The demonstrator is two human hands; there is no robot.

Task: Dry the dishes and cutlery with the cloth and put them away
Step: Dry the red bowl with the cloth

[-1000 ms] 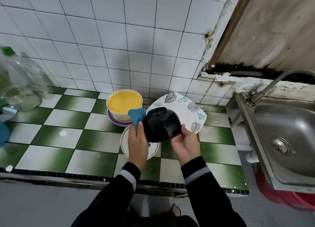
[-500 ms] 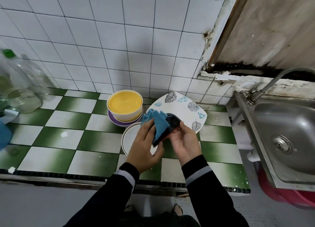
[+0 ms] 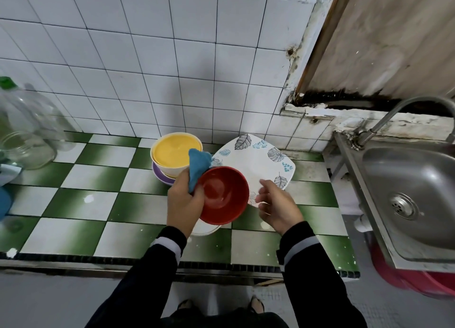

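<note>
Two hands work over the middle of the green-and-white tiled bench.

- Left hand: fingers curled round the left rim of the red bowl, pinching the blue cloth against it. The cloth's free end stands up out of the grip toward the far side.
- Red bowl: held above the bench, mouth tipped up toward the camera.
- Right hand: slack, fingers loosely spread, holding nothing, just beside the bowl's right rim. Whether it touches the bowl cannot be told.
- White dish: under the red bowl, only its near edge showing, close to the bench's near edge.
- Yellow bowl: on a purple plate, far left of the hands, near the tiled wall.
- Leaf-patterned plate: square, far right of the hands, its far corner near the wall and its near corner behind the right fingers.
- Open room, left: a wide run of bare tiles from the hands to a plastic bottle and a glass jar at the left end.
- Open room, right: a narrower strip between the leaf-patterned plate and the bench's right edge.
- Steel sink: beyond that right edge, with its tap at the far side.
</note>
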